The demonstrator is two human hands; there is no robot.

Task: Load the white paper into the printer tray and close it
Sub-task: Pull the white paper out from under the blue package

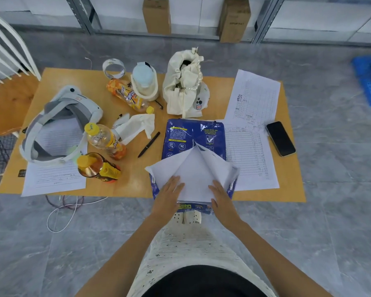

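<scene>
Paper pack (193, 138) at table (137, 185) front edge, pen (148, 144) left, phone (280, 138) right.

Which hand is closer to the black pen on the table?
Left. The left hand rests on the white paper, below and right of the black pen; the right hand lies farther right.

We see near table edge (124, 195) open left of blue paper pack (193, 136): bare wood strip between pack and amber bottle (96, 166). Pen (148, 144) lies in that strip, farther in. Left half crowded: headset (58, 125), two more bottles, crumpled tissue (135, 125). Far of pack, cream bag (183, 86) stands upright, blocking far reach. Right of pack, printed sheets (251, 151) lie flat, passable above; phone (280, 138) near right edge. Both hands rest flat on white paper (196, 174), fingers extended.
</scene>
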